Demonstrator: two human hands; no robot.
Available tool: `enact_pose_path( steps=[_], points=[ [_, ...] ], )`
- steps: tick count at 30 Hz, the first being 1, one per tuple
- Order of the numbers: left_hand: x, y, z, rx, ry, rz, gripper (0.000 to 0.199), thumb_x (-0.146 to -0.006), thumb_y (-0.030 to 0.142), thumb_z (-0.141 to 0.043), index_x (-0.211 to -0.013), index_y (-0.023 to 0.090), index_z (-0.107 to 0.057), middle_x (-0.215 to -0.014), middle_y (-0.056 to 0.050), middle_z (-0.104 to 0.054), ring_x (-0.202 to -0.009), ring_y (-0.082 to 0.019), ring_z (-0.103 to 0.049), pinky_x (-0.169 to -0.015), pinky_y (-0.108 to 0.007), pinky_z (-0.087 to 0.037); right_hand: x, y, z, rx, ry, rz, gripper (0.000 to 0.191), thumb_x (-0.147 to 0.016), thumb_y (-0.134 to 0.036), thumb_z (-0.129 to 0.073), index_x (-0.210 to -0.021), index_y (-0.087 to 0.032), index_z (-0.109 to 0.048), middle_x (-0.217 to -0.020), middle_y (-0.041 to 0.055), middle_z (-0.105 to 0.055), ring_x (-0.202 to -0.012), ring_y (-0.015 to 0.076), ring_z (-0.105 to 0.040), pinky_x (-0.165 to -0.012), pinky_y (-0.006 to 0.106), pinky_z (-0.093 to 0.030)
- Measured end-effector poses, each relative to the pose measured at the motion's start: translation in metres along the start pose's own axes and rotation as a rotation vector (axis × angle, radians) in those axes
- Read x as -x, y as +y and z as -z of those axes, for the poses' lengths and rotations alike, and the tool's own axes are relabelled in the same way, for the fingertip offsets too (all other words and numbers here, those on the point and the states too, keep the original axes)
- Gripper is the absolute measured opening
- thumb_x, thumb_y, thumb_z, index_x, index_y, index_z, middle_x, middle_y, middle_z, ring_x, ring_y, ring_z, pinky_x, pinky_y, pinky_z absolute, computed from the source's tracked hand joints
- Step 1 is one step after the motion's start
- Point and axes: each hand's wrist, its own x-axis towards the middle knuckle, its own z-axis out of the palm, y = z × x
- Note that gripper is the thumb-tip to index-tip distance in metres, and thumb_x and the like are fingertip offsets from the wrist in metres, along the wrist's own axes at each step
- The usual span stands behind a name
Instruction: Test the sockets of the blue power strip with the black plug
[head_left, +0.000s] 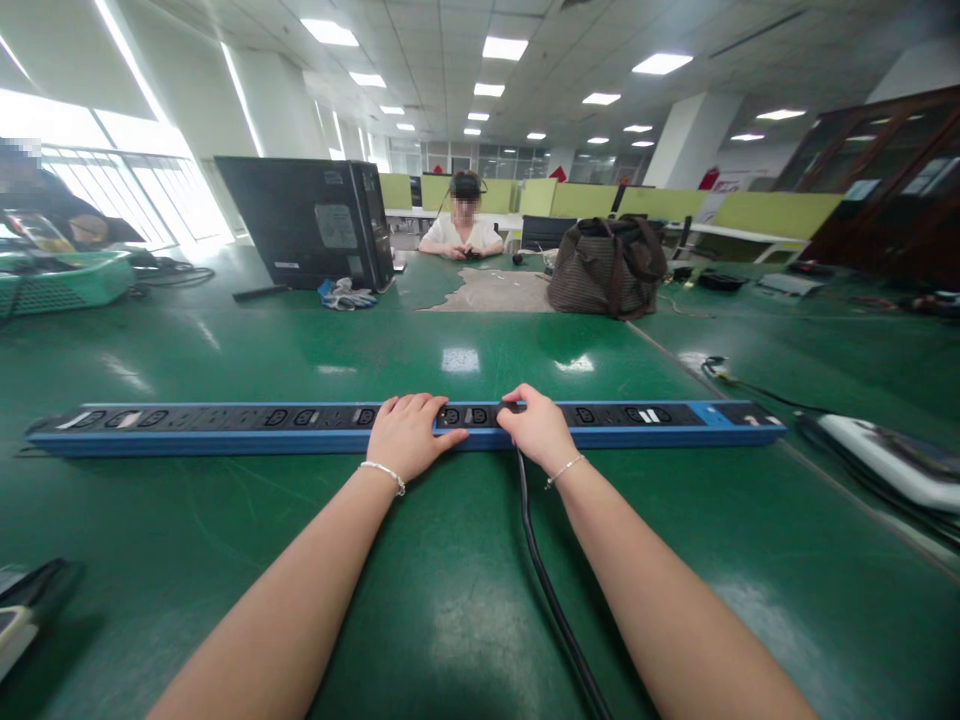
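Note:
A long blue and black power strip lies crosswise on the green table, rows of sockets facing up. My left hand is closed over its middle, fingers across the top and thumb along the front edge. To the right of it, my right hand pinches a black plug against the strip's top. The fingers hide most of the plug, so I cannot tell how deep it sits in a socket. From under that hand a thick black power cord runs down towards me between my forearms.
Behind the strip stand a black computer case, gloves and a brown bag. A green basket is at far left, a white device with cables at right. One person sits opposite, another at left.

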Motion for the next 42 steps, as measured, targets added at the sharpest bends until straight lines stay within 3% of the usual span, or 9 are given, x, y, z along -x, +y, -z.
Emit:
enact_pose_path(
  steps=[17,21,23,27,32,38,42],
  points=[
    [-0.001,-0.002,-0.002,0.003,0.029,-0.034,0.059,-0.077,0.065,-0.038,-0.114,0.022,-0.055,-0.112,-0.007,-0.06,-0.106,-0.025,-0.052,-0.093,-0.041,-0.032,0.0,0.008,-0.005,-0.171,0.042,0.067,0.018,-0.063,-0.032,-0.055,-0.076,-0.02,-0.057,-0.049,-0.0062,-0.05,-0.044,0.0103,-0.045,-0.049,0.023,-0.036],
    [-0.001,-0.002,-0.002,0.009,0.033,-0.03,0.059,-0.077,0.065,-0.038,-0.114,0.022,-0.055,-0.112,-0.007,-0.061,-0.106,-0.025,-0.051,-0.094,-0.041,-0.032,-0.001,-0.012,0.03,-0.479,0.139,0.066,0.022,-0.066,-0.032,-0.055,-0.084,-0.019,-0.053,-0.042,-0.0093,-0.042,-0.036,0.0083,-0.039,-0.037,0.02,-0.028],
    [0.0,-0.002,-0.002,0.008,0.031,-0.032,0.059,-0.077,0.066,-0.037,-0.114,0.023,-0.055,-0.112,-0.006,-0.061,-0.106,-0.024,-0.051,-0.094,-0.041,-0.032,0.002,-0.026,0.057,-0.527,0.264,0.157,0.023,-0.067,-0.029,-0.056,-0.087,-0.02,-0.052,-0.043,-0.0097,-0.042,-0.036,0.0073,-0.039,-0.036,0.018,-0.026],
    [0.0,-0.002,-0.002,-0.008,0.024,-0.025,0.06,-0.077,0.066,-0.036,-0.115,0.022,-0.054,-0.114,-0.006,-0.06,-0.107,-0.024,-0.051,-0.094,-0.04,-0.032,0.007,-0.035,0.095,-0.511,0.272,0.164,0.022,-0.066,-0.027,-0.059,-0.086,-0.02,-0.052,-0.042,-0.0095,-0.042,-0.034,0.0067,-0.037,-0.034,0.017,-0.024],
    [-0.001,-0.002,-0.002,-0.022,0.019,-0.027,0.06,-0.077,0.066,-0.036,-0.114,0.023,-0.055,-0.114,-0.007,-0.06,-0.106,-0.024,-0.051,-0.094,-0.04,-0.032,0.003,-0.012,0.11,-0.366,0.172,0.09,0.027,-0.068,-0.031,-0.058,-0.092,-0.018,-0.053,-0.045,-0.0071,-0.046,-0.038,0.0083,-0.042,-0.037,0.019,-0.028],
    [-0.001,-0.003,-0.004,-0.016,0.036,-0.042,0.06,-0.077,0.065,-0.037,-0.114,0.022,-0.055,-0.113,-0.007,-0.06,-0.106,-0.025,-0.052,-0.094,-0.04,-0.033,-0.007,0.041,0.128,0.064,0.133,-0.069,0.027,-0.071,-0.031,-0.054,-0.094,-0.018,-0.057,-0.047,-0.0044,-0.052,-0.043,0.0111,-0.047,-0.041,0.021,-0.032],
    [-0.001,-0.003,-0.003,-0.01,0.024,-0.027,0.06,-0.077,0.066,-0.037,-0.114,0.023,-0.055,-0.114,-0.006,-0.06,-0.107,-0.024,-0.051,-0.094,-0.04,-0.032,-0.011,0.068,0.138,0.187,0.091,-0.128,0.023,-0.071,-0.031,-0.052,-0.089,-0.018,-0.058,-0.052,-0.0033,-0.056,-0.047,0.0116,-0.05,-0.045,0.022,-0.035]
  ],
)
